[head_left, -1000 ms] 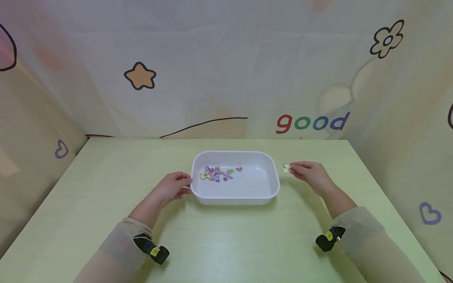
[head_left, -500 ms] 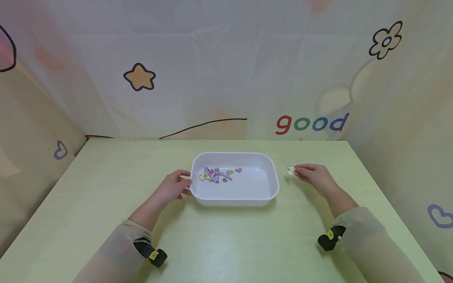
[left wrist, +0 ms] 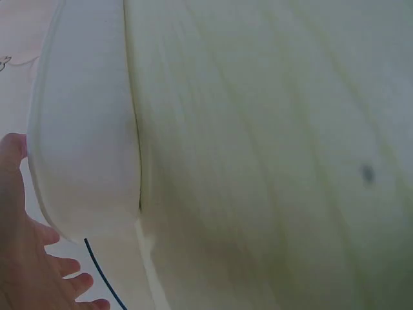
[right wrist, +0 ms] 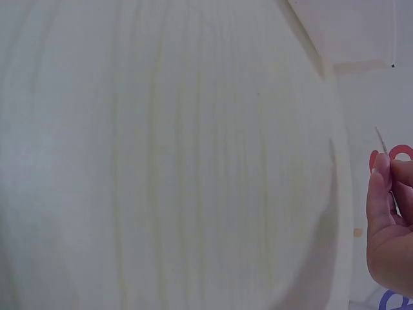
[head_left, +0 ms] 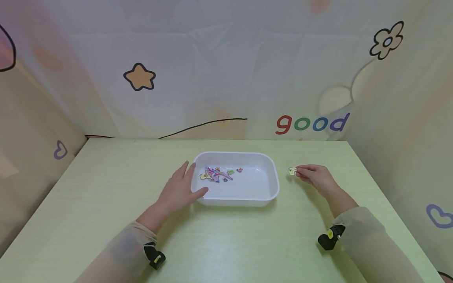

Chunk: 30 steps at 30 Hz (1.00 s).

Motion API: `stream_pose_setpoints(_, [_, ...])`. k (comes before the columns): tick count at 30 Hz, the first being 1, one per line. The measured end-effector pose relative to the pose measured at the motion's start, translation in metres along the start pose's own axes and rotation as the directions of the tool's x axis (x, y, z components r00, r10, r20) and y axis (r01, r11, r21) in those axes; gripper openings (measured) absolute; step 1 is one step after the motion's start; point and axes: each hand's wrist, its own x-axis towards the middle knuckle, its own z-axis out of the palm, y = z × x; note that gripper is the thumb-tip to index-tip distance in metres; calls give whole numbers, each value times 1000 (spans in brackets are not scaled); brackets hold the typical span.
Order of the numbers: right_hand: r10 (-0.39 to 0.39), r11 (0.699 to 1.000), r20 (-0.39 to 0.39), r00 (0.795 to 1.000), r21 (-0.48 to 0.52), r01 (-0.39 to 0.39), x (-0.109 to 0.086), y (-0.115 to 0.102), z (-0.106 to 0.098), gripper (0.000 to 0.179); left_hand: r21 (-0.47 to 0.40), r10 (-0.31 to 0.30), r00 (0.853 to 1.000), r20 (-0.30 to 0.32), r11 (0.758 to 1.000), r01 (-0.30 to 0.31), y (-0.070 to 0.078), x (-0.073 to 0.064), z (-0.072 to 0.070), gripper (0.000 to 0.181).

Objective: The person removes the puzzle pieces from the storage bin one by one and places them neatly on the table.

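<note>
A white plastic tray [head_left: 247, 202] stands in the middle of the table, with several colourful sticker-like cut-outs [head_left: 216, 175] in its left half. My left hand [head_left: 178, 190] is at the tray's left end, fingers spread and fairly straight, with the thumb over the near left rim. In the left wrist view that hand [left wrist: 32, 258] appears beside the tray's wall [left wrist: 84, 129]. To the right of the tray, my right hand [head_left: 315, 177] pinches a small pale flat cut-out [head_left: 292, 171] between thumb and fingers. Edge-on, the thin cut-out [right wrist: 380, 139] shows in the right wrist view.
The pale wooden table [head_left: 230, 243] reaches back to a printed fabric backdrop [head_left: 226, 78] with cloth sides. A wrist camera [head_left: 155, 257] is strapped on the left sleeve, another camera [head_left: 329, 239] on the right.
My left hand has loosened from the tray's left rim and spread its fingers, the thumb now over the edge. My right hand has shifted slightly right with the pale cut-out.
</note>
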Motion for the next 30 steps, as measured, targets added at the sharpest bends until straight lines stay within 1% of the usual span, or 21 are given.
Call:
stream_pose_setpoints(2, [-4,1000,-4,1000,6,4,0,1,-1,48,47,4,1000,-4,999,-3,1,0,1,95])
stream_pose_setpoints(4, [-15,1000,11,1000,2,15,-1,1,-1,48,83,4,1000,-3,997,-4,2,-1,2,97])
stream_pose_setpoints(5, [-7,1000,2,1000,10,7,-1,1,-1,48,93,7,1000,0,996,-7,3,-1,2,98])
stream_pose_setpoints(7, [-1,1000,10,1000,0,1,-1,1,-1,47,105,16,1000,8,994,-17,4,-1,2,97])
stream_pose_setpoints(12, [23,1000,27,999,-15,-23,-2,-1,-3,43,109,28,999,25,994,-31,6,-3,1,96])
stream_pose_setpoints(19, [37,998,46,998,-54,-35,-1,1,-4,40,124,22,999,34,992,-26,7,-4,3,96])
stream_pose_setpoints(23, [43,995,44,998,-93,-39,2,3,-5,38,138,23,999,35,990,-27,7,-5,4,96])
stream_pose_setpoints(30, [56,988,21,998,-147,-52,7,7,-7,37,131,19,999,34,991,-23,8,-5,4,95])
